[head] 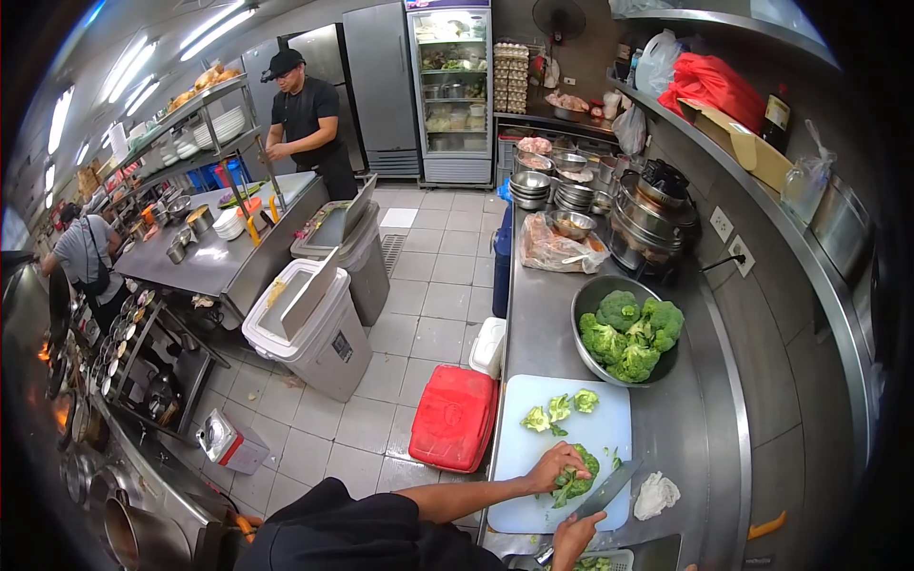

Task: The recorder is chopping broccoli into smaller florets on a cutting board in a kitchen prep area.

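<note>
My left hand grips a broccoli head on a pale blue-white cutting board. In my right hand is a kitchen knife with a broad blade, slanting up to the right beside that broccoli. Several cut broccoli florets lie on the board's upper part, and small green scraps lie near the blade. Beyond the board, a metal bowl holds several whole broccoli heads. Below my right hand, a perforated tray with broccoli pieces is partly hidden.
A crumpled white cloth or paper sits right of the board on the steel counter. Farther along are a plastic bag of food and stacked metal bowls. A red-lidded bin stands on the floor left. A co-worker stands across the aisle.
</note>
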Tool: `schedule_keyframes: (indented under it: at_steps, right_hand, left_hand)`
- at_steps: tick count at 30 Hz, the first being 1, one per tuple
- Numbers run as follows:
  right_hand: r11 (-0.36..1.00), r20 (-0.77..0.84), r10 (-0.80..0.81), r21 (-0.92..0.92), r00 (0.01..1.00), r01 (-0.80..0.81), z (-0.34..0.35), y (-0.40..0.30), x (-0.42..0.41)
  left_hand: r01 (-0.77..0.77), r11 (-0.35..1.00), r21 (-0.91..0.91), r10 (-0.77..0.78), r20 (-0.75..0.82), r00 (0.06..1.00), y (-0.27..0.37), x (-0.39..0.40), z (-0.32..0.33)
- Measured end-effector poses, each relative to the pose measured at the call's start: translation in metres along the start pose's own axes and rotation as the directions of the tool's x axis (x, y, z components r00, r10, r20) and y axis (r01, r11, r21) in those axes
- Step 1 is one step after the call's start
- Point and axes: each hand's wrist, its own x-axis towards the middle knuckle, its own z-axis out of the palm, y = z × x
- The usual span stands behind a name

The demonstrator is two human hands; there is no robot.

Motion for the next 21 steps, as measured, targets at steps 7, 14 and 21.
schedule_keyframes:
  at_steps: [7,14,21]
  right_hand:
    - [0.982,-0.076,-0.184,-0.045,0.980,0.181,0.065,0.103,0.032]
    - [0.999,-0.022,-0.028,0.027,0.999,0.028,0.023,0.041,0.014]
    - [0.996,-0.015,-0.084,0.028,0.996,0.084,0.008,0.009,0.001]
  left_hand:
    - [0.012,0.985,0.175,-0.011,-0.007,1.000,0.016,-0.002,0.004]
    - [0.016,0.982,0.187,-0.008,-0.039,0.999,0.003,-0.003,0.001]
    - [-0.018,0.988,0.156,0.030,-0.077,0.997,-0.005,0.007,0.010]
